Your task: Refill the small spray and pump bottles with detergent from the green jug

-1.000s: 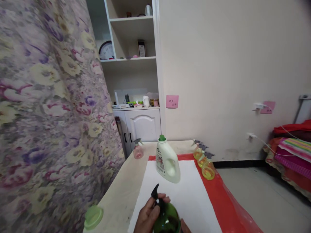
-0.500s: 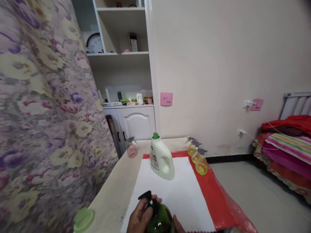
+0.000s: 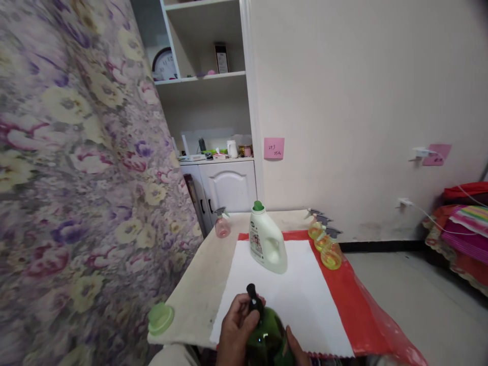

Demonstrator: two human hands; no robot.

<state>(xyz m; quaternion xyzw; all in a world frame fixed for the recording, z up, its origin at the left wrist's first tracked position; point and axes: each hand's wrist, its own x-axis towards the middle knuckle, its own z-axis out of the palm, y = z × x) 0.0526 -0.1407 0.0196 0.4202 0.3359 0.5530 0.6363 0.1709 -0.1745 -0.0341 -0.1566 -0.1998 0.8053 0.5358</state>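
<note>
A dark green round spray bottle sits low at the near edge of the white sheet. My left hand is closed around its black spray head. My right hand shows only a thumb and part of the palm against the bottle's right side, holding it. A white detergent jug with a green cap stands upright farther back on the sheet.
Several yellow spray bottles stand on the red plastic cover at right. A pink spray bottle sits at the table's far left, a green lid at the near left corner. A floral curtain hangs left; white cabinet behind.
The spray head has turned in my left hand, its nozzle now pointing up and away instead of left. The view has shifted a little; the other bottles have stayed put.
</note>
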